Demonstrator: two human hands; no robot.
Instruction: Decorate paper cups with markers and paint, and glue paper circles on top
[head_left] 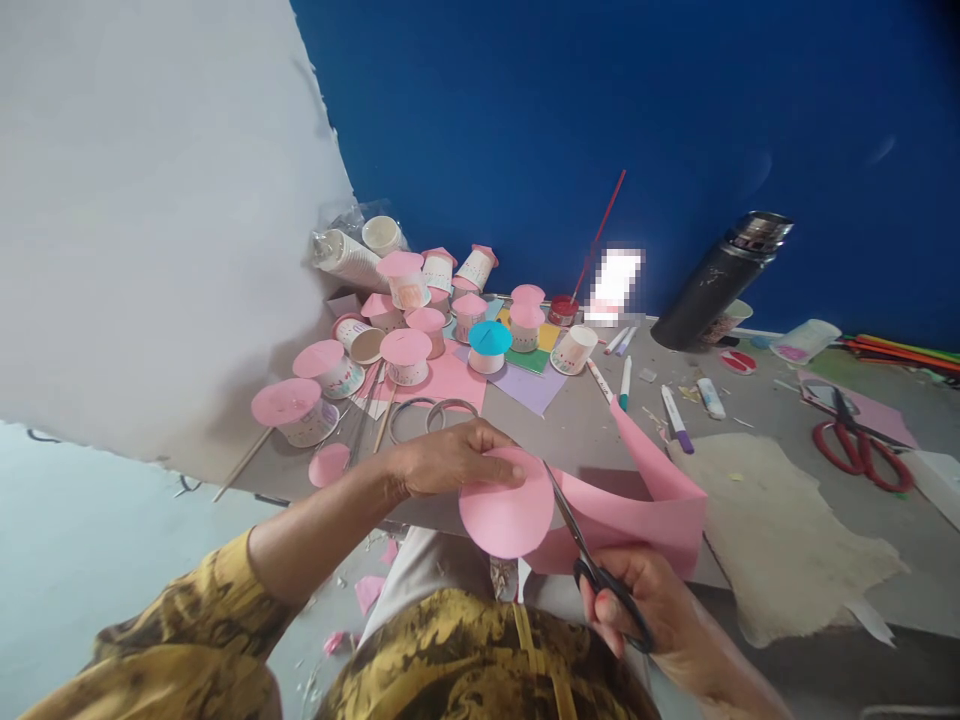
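Observation:
My left hand (450,460) pinches the top of a round pink paper disc (506,515), thumb flat on its face. My right hand (637,595) is closed round the dark handles of a pair of scissors (579,535). Its blades point up and left, along the right edge of the disc. Behind the blades a folded strip of pink paper (637,515) curves away to the right. Whether the strip still joins the disc I cannot tell. Further back stand several small paper cups topped with pink paper cones, and one with a blue cone (490,340).
Two metal rings (450,412) lie beyond my left hand. Markers, a glue stick (709,398), red-handled scissors (862,455) and a beige cloth (780,530) lie to the right. A dark flask (716,285) leans by the blue wall. Stacked cups (349,258) rest at the back left.

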